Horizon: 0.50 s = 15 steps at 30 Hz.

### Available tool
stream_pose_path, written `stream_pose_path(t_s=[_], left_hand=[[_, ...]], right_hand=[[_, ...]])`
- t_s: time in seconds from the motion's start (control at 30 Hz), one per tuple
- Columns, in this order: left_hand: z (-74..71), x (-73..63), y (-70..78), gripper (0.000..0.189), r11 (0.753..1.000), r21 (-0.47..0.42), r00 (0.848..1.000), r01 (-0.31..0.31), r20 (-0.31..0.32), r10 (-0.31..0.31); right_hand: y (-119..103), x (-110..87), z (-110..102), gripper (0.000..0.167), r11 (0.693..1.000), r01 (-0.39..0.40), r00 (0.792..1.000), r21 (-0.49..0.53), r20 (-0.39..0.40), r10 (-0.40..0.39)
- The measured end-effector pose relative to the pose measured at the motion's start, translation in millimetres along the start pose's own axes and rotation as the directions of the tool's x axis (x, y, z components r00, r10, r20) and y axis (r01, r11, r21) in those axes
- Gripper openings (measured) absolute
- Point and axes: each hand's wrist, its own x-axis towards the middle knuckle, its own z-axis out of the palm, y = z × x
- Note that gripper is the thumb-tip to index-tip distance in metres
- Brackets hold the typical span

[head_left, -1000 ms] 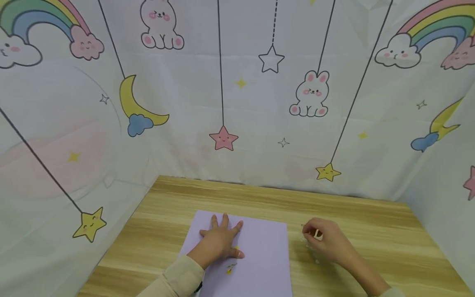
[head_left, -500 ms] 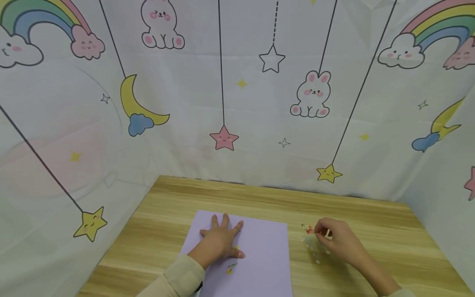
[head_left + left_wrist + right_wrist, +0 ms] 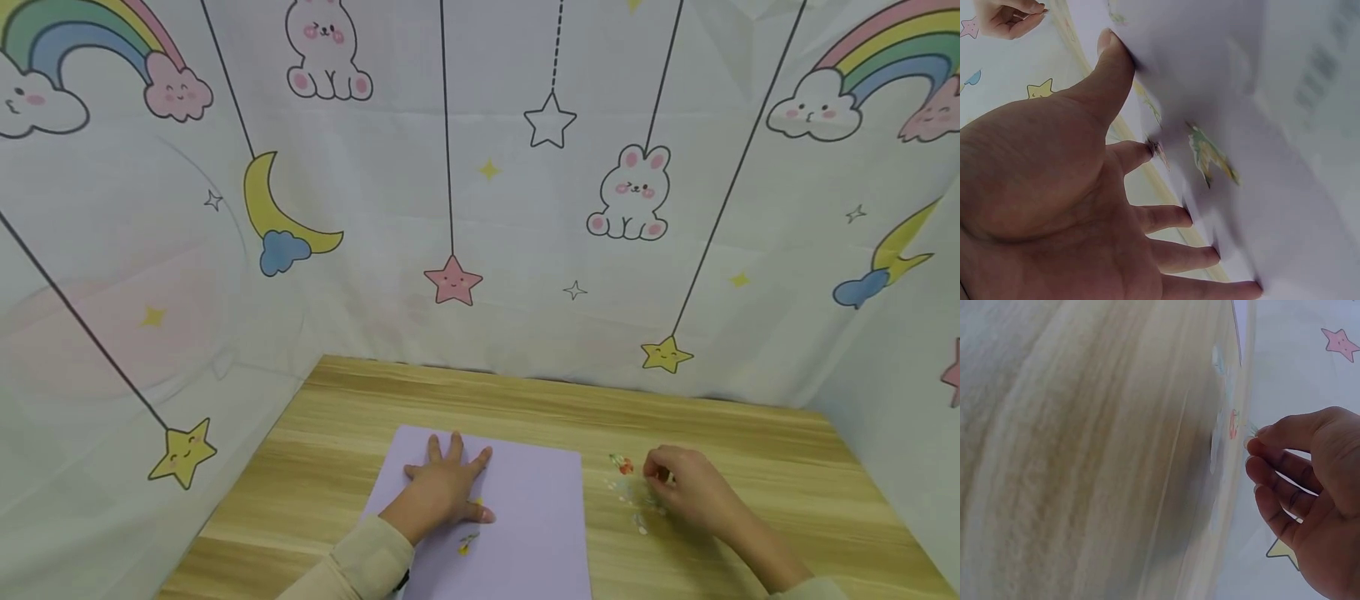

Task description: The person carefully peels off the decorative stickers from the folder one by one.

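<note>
My left hand (image 3: 442, 486) lies with fingers spread on a lilac sheet (image 3: 532, 500), its fingertips pressing the surface. A small yellow flower sticker (image 3: 465, 543) is on the sheet below the thumb. Under the palm, the left wrist view shows a green and yellow sticker (image 3: 1210, 156) whose edges stand off the paper. To the right, my right hand (image 3: 693, 492) is raised over the wooden table, pinching a small clear sticker with a greenish tip (image 3: 1252, 429) between thumb and forefinger. An orange-red flower sticker (image 3: 624, 464) lies just left of these fingertips.
Several pale, clear stickers (image 3: 640, 523) are scattered on the wooden table (image 3: 765, 467) between the sheet and my right hand. A white cloth (image 3: 525, 333) printed with stars, rabbits and rainbows encloses the table's back and sides. Blurred grey lettering (image 3: 1319, 78) shows in the left wrist view.
My right hand has moved right, away from the orange-red flower sticker, which was hidden behind the fingers and now lies in full view. My left hand has stayed in place.
</note>
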Motion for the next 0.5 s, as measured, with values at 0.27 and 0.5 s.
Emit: stream_pose_path(t_s=[0.27, 0.5], left_hand=[[-1.8, -0.9, 1.9, 0.099, 1.000, -0.009, 1.000, -0.013, -0.007, 0.013], [-1.1, -1.2, 0.1, 0.099, 1.000, -0.029, 1.000, -0.007, -0.002, 0.007]], right_hand=[[4.5, -2.2, 3.6, 0.028, 1.000, -0.003, 0.999, -0.018, 0.037, 0.003], [6.8, -2.1, 6.3, 0.029, 1.000, 0.002, 0.997, -0.025, 0.072, 0.000]])
